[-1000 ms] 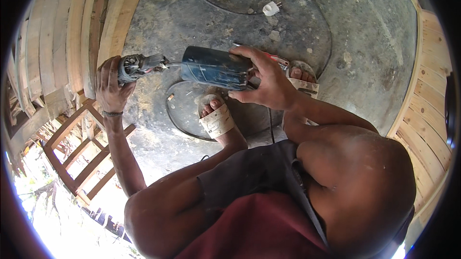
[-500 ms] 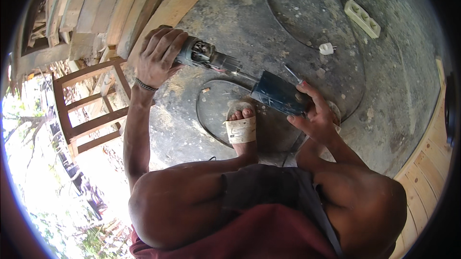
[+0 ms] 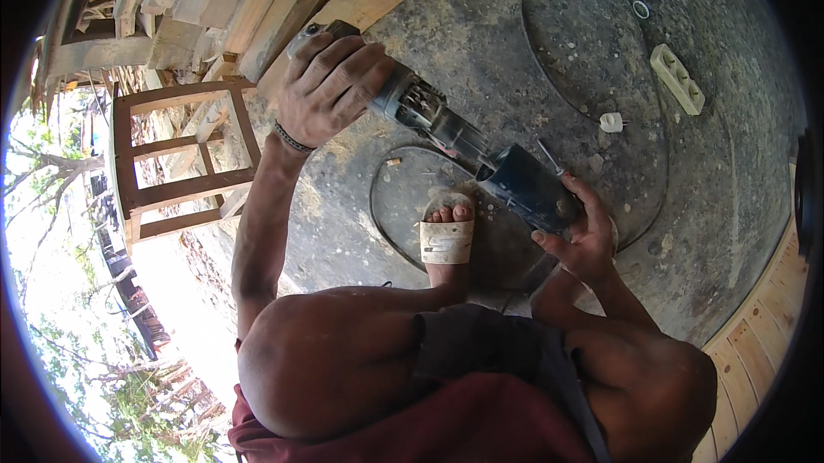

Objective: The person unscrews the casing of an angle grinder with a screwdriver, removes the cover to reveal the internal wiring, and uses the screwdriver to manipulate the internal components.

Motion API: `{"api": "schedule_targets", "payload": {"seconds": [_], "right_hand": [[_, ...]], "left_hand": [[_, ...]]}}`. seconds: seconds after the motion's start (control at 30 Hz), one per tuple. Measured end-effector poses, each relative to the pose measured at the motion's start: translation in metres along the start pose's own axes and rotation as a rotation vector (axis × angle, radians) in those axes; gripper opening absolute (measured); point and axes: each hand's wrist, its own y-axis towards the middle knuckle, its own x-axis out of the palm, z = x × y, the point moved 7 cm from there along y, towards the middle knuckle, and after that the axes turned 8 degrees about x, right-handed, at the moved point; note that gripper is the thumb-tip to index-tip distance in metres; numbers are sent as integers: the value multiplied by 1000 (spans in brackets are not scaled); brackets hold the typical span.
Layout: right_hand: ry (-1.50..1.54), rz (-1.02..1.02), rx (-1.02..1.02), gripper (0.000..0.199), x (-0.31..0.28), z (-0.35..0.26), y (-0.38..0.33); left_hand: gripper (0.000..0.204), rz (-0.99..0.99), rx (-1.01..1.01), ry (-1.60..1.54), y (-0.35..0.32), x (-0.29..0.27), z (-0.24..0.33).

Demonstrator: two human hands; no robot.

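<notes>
My left hand (image 3: 335, 90) wraps over the head of a partly opened power tool, which looks like an angle grinder (image 3: 421, 102). Its bare motor and a narrower end section point down to the right. My right hand (image 3: 585, 236) grips a dark blue cylindrical housing (image 3: 528, 188), whose open mouth faces the narrow end. That end lies at the housing's mouth; whether it reaches inside I cannot tell. A small screwdriver (image 3: 550, 157) sticks out past the fingers of my right hand, its shaft up and its handle mostly hidden.
A cream power strip (image 3: 678, 78), a white plug (image 3: 610, 122) and a metal ring (image 3: 641, 9) lie on the stained concrete floor. A dark cable (image 3: 525, 30) loops across it. Wooden boards (image 3: 257, 0) and a wooden frame (image 3: 189, 193) stand at left. My sandalled foot (image 3: 446, 236) is below the tool.
The grinder and the housing have come closer, the narrow end now at the housing's mouth. Both appear shifted right and slightly down, while the whole view has also shifted.
</notes>
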Motion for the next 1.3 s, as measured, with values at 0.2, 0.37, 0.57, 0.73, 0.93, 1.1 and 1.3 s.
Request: {"api": "schedule_targets", "payload": {"seconds": [0.2, 0.37, 0.57, 0.73, 0.93, 1.1, 1.3], "right_hand": [[-15, -36, -145, 75, 16, -19, 13], [22, 12, -240, 74, 20, -22, 10], [13, 80, -320, 71, 18, -28, 8], [-21, 54, -333, 71, 20, -34, 13], [-48, 46, -358, 72, 21, -37, 11], [-136, 63, -368, 75, 17, -41, 11], [-65, 29, -319, 76, 17, -40, 10]], "left_hand": [[37, 4, 89, 39, 22, -5, 25], [37, 22, 60, 14, 30, 0, 34], [34, 42, 56, 31, 33, 6, 42], [32, 75, 77, 58, 35, 2, 53], [29, 123, 88, 62, 39, 2, 58], [31, 122, 85, 33, 45, 0, 61], [33, 133, 123, 16, 46, 1, 62]]}}
